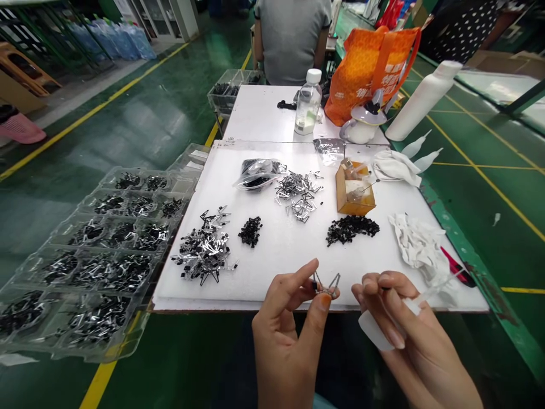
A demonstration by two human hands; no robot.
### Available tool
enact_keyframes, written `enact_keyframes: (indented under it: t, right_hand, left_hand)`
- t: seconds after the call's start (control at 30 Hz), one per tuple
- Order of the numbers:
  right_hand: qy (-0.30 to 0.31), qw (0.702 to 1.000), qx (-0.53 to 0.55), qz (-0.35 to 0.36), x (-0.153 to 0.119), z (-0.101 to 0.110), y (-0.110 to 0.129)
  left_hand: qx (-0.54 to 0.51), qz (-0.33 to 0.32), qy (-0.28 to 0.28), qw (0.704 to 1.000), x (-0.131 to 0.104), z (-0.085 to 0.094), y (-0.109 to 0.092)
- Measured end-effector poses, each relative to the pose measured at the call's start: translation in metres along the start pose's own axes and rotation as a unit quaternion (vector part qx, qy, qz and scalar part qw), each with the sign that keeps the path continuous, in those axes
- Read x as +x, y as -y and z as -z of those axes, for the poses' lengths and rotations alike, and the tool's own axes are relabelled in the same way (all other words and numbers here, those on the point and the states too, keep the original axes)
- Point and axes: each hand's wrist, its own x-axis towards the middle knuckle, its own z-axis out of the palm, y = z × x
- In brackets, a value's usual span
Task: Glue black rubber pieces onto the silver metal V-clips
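As seen from beside the worker, nearest items first. Left hand (289,335): grip closed, thumb and fingertips pinching one angled metal piece (327,293), arms spread upward, a black bit (315,286) at one arm; held over the near edge of the table (281,255). Right hand (430,346): grip closed, a pale squeeze bottle (374,332) lodged among the fingers, a dark speck at the fingertips, too small to identify. Step in hand, by my reading: close fingertip work on a single piece. Next move calls for a steady left pinch, fine alignment from the right, and the bottle kept well lodged. Beyond: two heaps of black bits, larger (352,229) and smaller (250,232); metal pieces heaped left (204,250) and farther, centre (298,193); one yellow-sided box (356,208); one zip bag (258,175). Farthest: clear bottle (307,108), orange bag (360,68), seated person (293,42).
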Motion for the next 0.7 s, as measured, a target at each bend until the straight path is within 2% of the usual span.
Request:
enact_keyframes:
  t: [0.17, 0.37, 0.57, 0.7]
  right_hand:
    - [-0.021, 0.999, -0.024, 0.019, -0.003, -0.006, 0.000]
    - [0.026, 0.999, -0.036, 0.031, -0.004, -0.006, 0.001]
    - [0.004, 0.995, -0.062, 0.073, -0.005, -0.016, -0.003]
    - [0.035, 0.989, -0.098, 0.102, -0.004, -0.009, -0.006]
  left_hand:
    - [0.005, -0.024, 0.007, 1.000, -0.003, -0.003, -0.001]
    - [0.017, -0.070, 0.011, 0.997, -0.007, -0.004, 0.000]
    - [0.064, -0.130, -0.013, 0.989, -0.009, -0.005, -0.001]
    - [0.078, -0.160, -0.016, 0.984, -0.009, -0.005, 0.000]
